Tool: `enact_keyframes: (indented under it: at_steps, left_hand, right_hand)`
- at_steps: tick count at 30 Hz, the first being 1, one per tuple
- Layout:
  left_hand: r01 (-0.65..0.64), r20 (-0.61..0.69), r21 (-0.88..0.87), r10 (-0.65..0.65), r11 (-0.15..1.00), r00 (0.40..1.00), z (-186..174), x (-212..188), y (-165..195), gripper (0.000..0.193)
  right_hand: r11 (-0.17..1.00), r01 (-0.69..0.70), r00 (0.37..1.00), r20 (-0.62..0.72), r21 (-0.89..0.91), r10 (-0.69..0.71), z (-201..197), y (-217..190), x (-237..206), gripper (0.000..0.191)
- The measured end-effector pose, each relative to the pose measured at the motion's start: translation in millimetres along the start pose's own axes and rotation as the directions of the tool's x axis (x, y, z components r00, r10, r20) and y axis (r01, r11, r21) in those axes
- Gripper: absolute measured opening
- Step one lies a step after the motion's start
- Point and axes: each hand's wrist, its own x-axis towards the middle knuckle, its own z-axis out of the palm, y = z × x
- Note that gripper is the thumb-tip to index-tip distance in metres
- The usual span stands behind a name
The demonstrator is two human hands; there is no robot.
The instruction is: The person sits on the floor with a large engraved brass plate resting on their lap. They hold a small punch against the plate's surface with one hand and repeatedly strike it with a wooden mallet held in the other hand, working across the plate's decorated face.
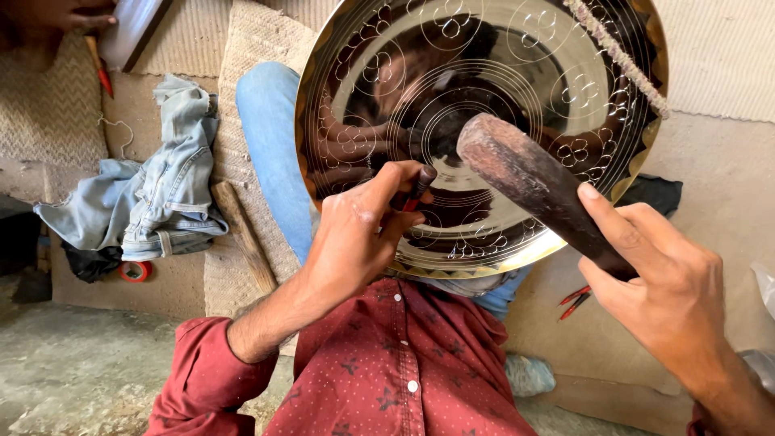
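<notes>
Two tools in hand, one workpiece. My left hand (355,234) pinches a short dark punch (420,184), fingers pressed together around it, tip set on the face of the brass plate (387,73). My right hand (670,299) is closed on the handle end of a worn wooden mallet (525,173), whose head hangs just over the plate's middle.

Plate: large, round, polished to a mirror, cut with rings and small circle motifs; propped tilted on my lap against my blue-jeaned leg (270,137). I judge it stiff, fairly heavy, slippery on the face and easily dented or scratched; best held by the rim, not the engraved surface.

Punch: small, rigid, apt to skid on polished metal.

Surroundings: woven mats (250,48) over a bare concrete floor (73,371); crumpled denim garment (153,194) to the left, red tape roll (135,270) beside it, wooden stick (246,238) near my leg, red-handled pliers (575,300) to the right. Another person's hand (77,14) shows at far left.
</notes>
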Motion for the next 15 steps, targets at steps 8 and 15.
enact_keyframes:
  at_steps: [8,15]
  left_hand:
    - [0.018,-0.038,0.021,-0.018,1.0,0.999,2.1,-1.7,0.8,0.047]
    - [-0.011,0.077,0.01,0.011,1.0,0.997,-2.0,3.4,1.9,0.05]
  right_hand:
    - [0.871,0.016,0.99,-0.132,0.491,0.056,0.8,-7.4,5.2,0.078]
    - [0.957,-0.225,0.958,0.223,0.182,0.182,-3.5,-1.2,11.3,0.086]
